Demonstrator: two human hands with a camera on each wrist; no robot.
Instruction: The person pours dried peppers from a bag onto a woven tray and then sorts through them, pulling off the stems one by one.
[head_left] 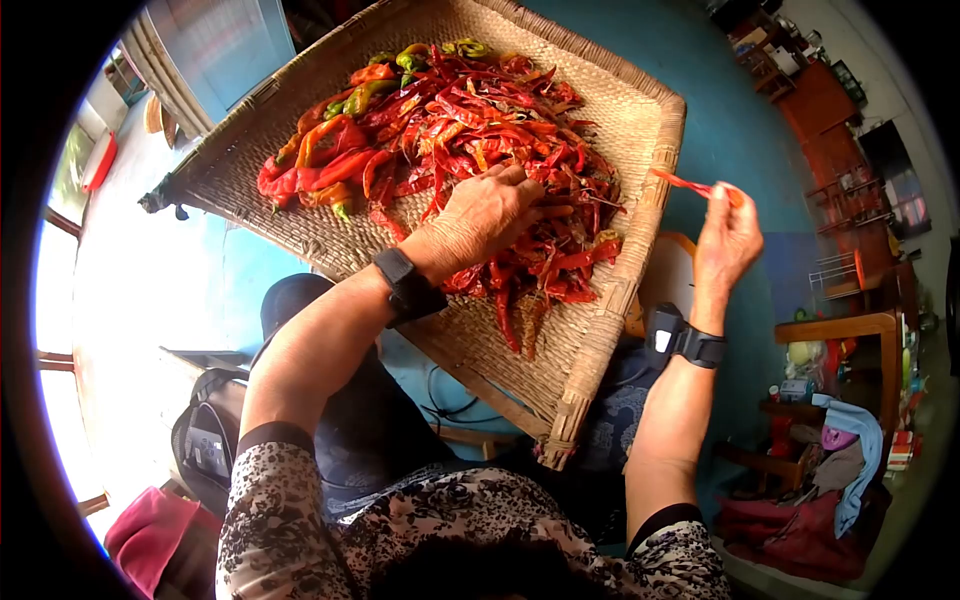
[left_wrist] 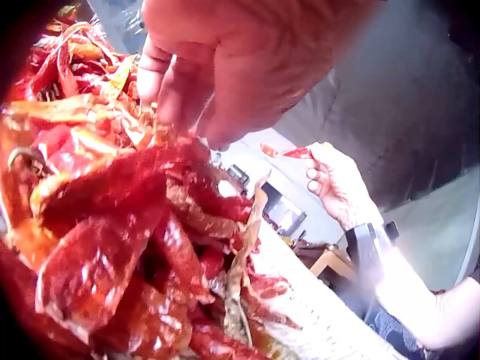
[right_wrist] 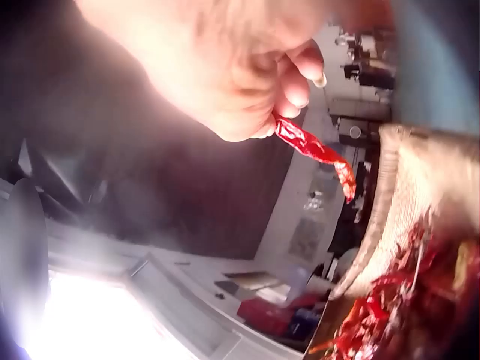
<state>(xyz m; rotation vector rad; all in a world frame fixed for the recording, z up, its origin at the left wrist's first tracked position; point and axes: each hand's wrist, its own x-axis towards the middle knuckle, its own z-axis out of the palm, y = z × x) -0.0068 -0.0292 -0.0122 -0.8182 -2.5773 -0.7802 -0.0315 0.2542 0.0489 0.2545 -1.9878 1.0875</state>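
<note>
A pile of dried red chillies lies in a woven tray, with plumper red and green peppers at its left. The left hand reaches down onto the pile; in the left wrist view its fingers touch the chillies, and whether they grip one cannot be told. Beyond the tray's right edge, the raised right hand pinches one red chilli between thumb and fingers. The right wrist view shows that chilli sticking out from the fingertips of the right hand.
The tray rests over the person's lap, its near corner pointing at the body. A wooden chair with cloths and bags stands at the right. A dark bag sits at the left, beside a pink cloth.
</note>
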